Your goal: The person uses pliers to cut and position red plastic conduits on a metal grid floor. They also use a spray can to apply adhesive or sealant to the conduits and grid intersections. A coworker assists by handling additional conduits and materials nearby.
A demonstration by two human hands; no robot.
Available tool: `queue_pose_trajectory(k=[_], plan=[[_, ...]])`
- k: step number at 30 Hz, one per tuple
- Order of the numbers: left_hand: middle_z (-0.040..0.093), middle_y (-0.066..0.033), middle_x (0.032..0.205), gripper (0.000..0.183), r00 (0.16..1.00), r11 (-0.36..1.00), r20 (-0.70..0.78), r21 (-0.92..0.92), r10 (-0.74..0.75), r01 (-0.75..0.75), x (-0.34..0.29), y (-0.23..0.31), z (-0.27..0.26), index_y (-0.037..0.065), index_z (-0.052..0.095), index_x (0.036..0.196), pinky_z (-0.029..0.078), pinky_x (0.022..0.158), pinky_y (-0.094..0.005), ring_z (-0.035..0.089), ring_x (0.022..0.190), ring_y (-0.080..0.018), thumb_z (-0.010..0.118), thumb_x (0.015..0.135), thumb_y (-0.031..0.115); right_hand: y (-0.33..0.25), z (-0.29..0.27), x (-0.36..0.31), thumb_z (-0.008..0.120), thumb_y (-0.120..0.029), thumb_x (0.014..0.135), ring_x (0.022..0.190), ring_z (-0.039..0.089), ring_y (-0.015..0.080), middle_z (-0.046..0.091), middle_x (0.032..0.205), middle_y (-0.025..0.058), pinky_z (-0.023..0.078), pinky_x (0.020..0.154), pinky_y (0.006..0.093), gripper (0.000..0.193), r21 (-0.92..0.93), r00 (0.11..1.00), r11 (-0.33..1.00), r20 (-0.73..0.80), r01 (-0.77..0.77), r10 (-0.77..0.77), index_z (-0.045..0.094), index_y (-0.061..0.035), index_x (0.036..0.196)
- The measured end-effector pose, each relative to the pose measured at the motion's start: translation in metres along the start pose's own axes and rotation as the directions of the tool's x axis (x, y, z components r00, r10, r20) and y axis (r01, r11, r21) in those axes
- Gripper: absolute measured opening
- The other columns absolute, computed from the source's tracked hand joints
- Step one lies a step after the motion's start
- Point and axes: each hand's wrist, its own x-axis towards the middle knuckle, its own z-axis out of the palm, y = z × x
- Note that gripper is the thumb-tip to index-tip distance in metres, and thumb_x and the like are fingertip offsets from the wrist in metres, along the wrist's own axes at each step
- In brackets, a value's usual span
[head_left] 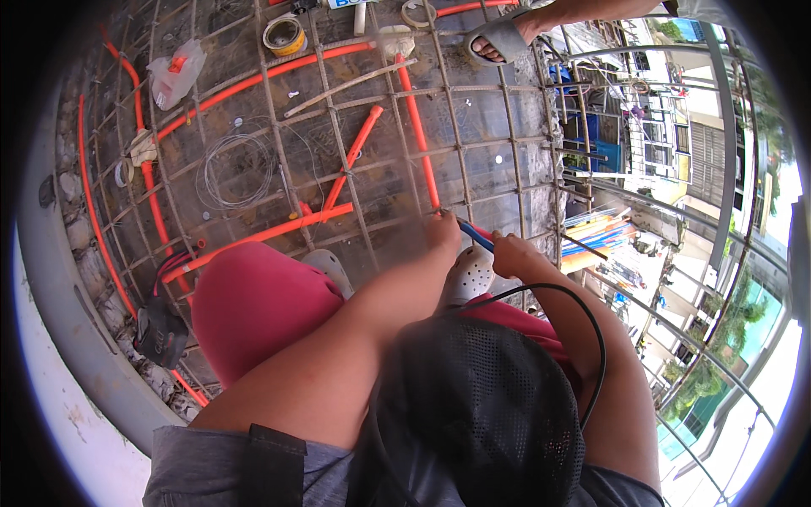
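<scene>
My left hand [445, 234] is closed at the near end of a straight orange conduit pipe [416, 127] that runs away from me over the rebar grid. Just right of it, my right hand [512, 256] is closed round a blue bar-like piece [476, 237], perhaps a tool handle. That piece spans the gap between my hands, and its far end is hidden by the left fingers. Below my hands is a white perforated clog [470, 275] on my foot.
A rebar grid [460, 127] covers the floor. On it lie loose orange pipes [283, 230], coiled wire [236, 171], a tape roll [285, 36] and a plastic bag [176, 74]. Another person's sandalled foot [498, 40] stands at the far right. Beyond the slab edge, things lie lower down.
</scene>
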Motion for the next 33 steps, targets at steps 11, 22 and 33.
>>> queue_pose_trajectory(k=[11,22,33], plan=[[0.074,-0.0102,0.092,0.04,0.903,0.94,0.429,-0.298,-0.025,0.168,-0.07,0.047,-0.071,0.009,0.067,0.11,0.065,0.074,-0.0399,0.075,0.081,-0.0256,0.073,0.104,0.048,0.047,0.035,0.045,0.067,-0.015,0.098,0.07,0.073,0.0242,0.071,0.091,0.0129,0.062,0.059,0.0456,0.031,0.757,0.863,0.654,0.335,-0.007,-0.378,0.066,0.0019,0.124],[0.069,-0.0078,0.086,0.048,0.878,0.844,0.44,-0.383,-0.191,0.376,-0.091,0.03,-0.009,0.008,0.064,0.101,0.058,0.07,-0.0444,0.07,0.075,-0.024,0.072,0.104,0.056,0.042,0.023,0.033,0.064,-0.021,0.107,0.075,0.074,0.0263,0.07,0.097,0.0126,0.065,0.06,0.0521,0.026,0.849,0.817,0.411,0.476,-0.331,-0.325,0.064,-0.0003,0.123],[0.073,-0.0165,0.083,0.07,0.951,0.935,0.127,-0.185,-0.281,0.301,-0.074,0.059,0.025,-0.002,0.066,0.098,0.063,0.063,-0.0438,0.074,0.068,-0.0305,0.043,0.113,0.062,-0.032,0.01,-0.054,0.061,-0.024,0.102,0.104,0.074,0.0393,0.067,0.123,0.0165,0.061,0.084,0.0592,0.075,-0.469,0.892,0.882,-0.417,-0.049,-0.172,0.033,-0.0036,0.168]])
